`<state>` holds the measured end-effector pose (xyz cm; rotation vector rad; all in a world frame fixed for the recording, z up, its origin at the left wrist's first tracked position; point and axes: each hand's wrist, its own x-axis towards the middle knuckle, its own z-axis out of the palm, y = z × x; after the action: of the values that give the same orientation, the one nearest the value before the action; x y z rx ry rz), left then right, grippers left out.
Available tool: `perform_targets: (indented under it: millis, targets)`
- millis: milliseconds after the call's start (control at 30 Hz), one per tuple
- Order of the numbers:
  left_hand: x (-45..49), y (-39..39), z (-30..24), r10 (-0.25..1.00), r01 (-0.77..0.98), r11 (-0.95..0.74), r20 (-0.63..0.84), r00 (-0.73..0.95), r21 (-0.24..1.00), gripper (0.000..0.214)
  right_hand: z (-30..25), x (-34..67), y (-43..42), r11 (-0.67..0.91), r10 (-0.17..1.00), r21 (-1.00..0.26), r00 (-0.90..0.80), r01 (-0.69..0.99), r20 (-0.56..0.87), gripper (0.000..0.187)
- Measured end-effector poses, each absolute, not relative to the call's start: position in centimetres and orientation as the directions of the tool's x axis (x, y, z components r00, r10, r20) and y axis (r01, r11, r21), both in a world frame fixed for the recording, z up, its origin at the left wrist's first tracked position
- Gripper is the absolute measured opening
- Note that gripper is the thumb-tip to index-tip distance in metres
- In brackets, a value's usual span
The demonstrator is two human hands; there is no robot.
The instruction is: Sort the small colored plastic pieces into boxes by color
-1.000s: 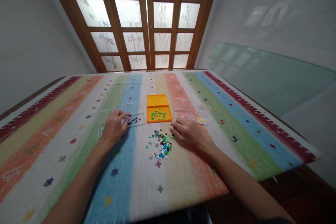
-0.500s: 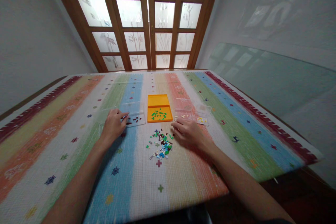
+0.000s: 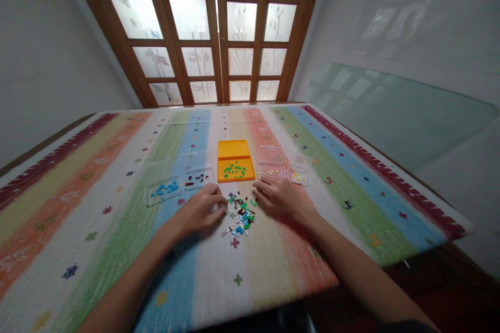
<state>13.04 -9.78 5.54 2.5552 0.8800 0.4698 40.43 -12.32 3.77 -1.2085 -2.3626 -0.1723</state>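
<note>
A loose pile of small toy building bricks [image 3: 242, 218], in green, blue, brown, white and grey, lies on the cloth between my hands. My left hand [image 3: 205, 209] is at the pile's left edge, thumb and forefinger apart, with nothing visible between them. On the pile's right, my right hand [image 3: 276, 195] rests low with curled fingers; its fingertips hide whatever they may hold. Just beyond is an open orange case [image 3: 233, 150] with green bricks [image 3: 235, 169] in its near half.
Left of the case stand a clear box [image 3: 156, 201] of blue bricks and another clear box [image 3: 200, 186] of dark brown ones. Rightward, one clear box [image 3: 269, 165] holds cream pieces, another [image 3: 305, 182] yellow. A striped tablecloth [image 3: 128, 250] covers the table.
My left hand has moved right and nearer, from the box of brown bricks to the pile, uncovering the box of blue bricks. The right hand has stayed almost in place.
</note>
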Motion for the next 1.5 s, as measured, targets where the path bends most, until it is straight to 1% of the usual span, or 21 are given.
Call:
perform_targets:
  millis: [100, 167, 467, 600, 767, 867, 933, 1067, 1267, 1367, 1500]
  targets:
    - [13.4, -10.0, 5.3, 0.633, 0.531, -0.710, 0.089, 0.769, 0.462, 0.017, 3.8, 40.4, -12.3, 0.606, 0.729, -0.100, -0.500, 0.789, 0.468, 0.027]
    - [13.3, -9.9, 5.3, 0.633, 0.540, -0.703, 0.061, 0.772, 0.463, 0.018, 3.7, 40.4, -12.4, 0.606, 0.728, -0.098, -0.502, 0.789, 0.467, 0.027]
    - [12.9, -9.6, 4.6, 0.583, 0.480, -0.739, 0.091, 0.808, 0.473, 0.015, 3.7, 40.3, -12.3, 0.603, 0.730, -0.100, -0.497, 0.792, 0.469, 0.027]
    - [12.3, -9.1, 5.1, 0.649, 0.505, -0.702, 0.158, 0.745, 0.502, 0.015, 3.5, 40.4, -12.3, 0.606, 0.728, -0.101, -0.500, 0.789, 0.470, 0.027]
    - [9.9, -6.9, 6.6, 0.780, 0.619, -0.622, 0.301, 0.550, 0.480, 0.015, 3.7, 40.4, -12.3, 0.599, 0.735, -0.100, -0.495, 0.795, 0.464, 0.029]
    - [8.3, -5.2, 6.9, 0.825, 0.699, -0.564, 0.330, 0.458, 0.440, 0.015, 3.8, 40.3, -12.4, 0.596, 0.742, -0.103, -0.497, 0.796, 0.450, 0.029]
    - [7.7, -4.3, 6.8, 0.844, 0.747, -0.532, 0.320, 0.430, 0.398, 0.015, 3.8, 40.2, -12.5, 0.593, 0.746, -0.110, -0.493, 0.797, 0.448, 0.029]
    - [8.0, -3.2, 6.6, 0.867, 0.816, -0.494, 0.231, 0.441, 0.300, 0.017, 3.7, 40.2, -12.5, 0.606, 0.739, -0.123, -0.499, 0.786, 0.453, 0.028]
    - [9.9, -2.9, 6.7, 0.886, 0.882, -0.459, 0.131, 0.445, 0.105, 0.027, 3.7, 40.3, -12.5, 0.605, 0.741, -0.128, -0.497, 0.786, 0.452, 0.027]
    - [10.2, -2.8, 6.7, 0.885, 0.883, -0.463, 0.087, 0.457, 0.071, 0.030, 3.7, 40.3, -12.4, 0.610, 0.733, -0.118, -0.502, 0.784, 0.459, 0.027]
    - [9.6, -2.5, 6.7, 0.866, 0.863, -0.500, 0.046, 0.498, 0.071, 0.032, 3.7, 40.3, -12.5, 0.618, 0.719, -0.104, -0.506, 0.779, 0.477, 0.028]
